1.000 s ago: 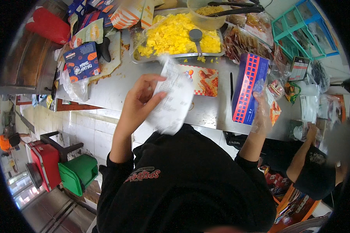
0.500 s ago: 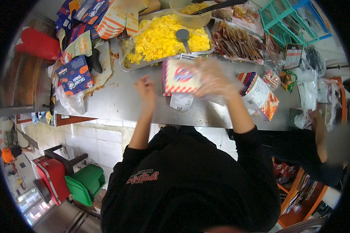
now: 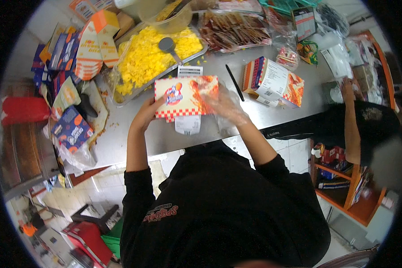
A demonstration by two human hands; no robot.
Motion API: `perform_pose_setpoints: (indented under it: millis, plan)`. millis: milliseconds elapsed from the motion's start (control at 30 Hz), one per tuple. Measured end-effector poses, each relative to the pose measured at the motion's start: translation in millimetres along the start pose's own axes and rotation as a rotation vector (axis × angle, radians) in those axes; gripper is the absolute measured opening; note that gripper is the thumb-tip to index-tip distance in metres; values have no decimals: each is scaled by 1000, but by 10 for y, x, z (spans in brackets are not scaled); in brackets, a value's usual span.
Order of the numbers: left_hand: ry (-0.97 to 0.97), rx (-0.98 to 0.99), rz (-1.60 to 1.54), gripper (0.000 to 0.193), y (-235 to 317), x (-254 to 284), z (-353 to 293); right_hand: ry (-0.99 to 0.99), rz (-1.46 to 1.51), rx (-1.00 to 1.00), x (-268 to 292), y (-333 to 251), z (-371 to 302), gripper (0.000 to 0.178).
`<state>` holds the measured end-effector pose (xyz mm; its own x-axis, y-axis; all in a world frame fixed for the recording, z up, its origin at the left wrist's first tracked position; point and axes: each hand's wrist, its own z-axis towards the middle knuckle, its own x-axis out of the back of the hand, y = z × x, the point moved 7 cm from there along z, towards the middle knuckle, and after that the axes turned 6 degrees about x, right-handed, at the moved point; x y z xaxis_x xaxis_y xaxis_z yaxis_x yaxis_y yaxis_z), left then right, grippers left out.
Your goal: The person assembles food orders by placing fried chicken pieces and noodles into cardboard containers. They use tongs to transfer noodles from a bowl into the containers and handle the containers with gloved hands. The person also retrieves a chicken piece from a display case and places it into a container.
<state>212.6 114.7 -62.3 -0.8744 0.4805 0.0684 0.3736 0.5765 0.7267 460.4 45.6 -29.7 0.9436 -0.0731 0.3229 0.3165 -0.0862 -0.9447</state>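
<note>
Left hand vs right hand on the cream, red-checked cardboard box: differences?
The left hand is bare; the right hand wears a loose clear plastic glove. The left hand holds the cream, red-checked cardboard box at its left end; the right hand reaches over its right part. Both touch the box; both arms have black sleeves.

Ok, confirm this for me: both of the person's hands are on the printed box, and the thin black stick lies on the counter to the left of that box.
Wrong side: the head view shows the thin black stick on the counter to the right of the printed box. The left hand and right hand are both on the box, as stated.
</note>
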Motion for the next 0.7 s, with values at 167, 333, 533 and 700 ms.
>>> perform_pose_setpoints:
  millis: [167, 333, 533, 700]
  plan:
    - [-261, -96, 120, 64, -52, -594, -156, 202, 306, -185, 160, 212, -915, 76]
    - [-341, -158, 204, 57, -116, -1584, -241, 482, 266, -304, 796, 623, -1650, 62]
    - [-325, -433, 300, 54, 115, -2677, -72, 708, 131, -397, 1801, 754, -1976, 53]
    - [-288, -357, 406, 60, 338, -3043, 423, 749, 57, -431, 2245, 891, -1681, 55]
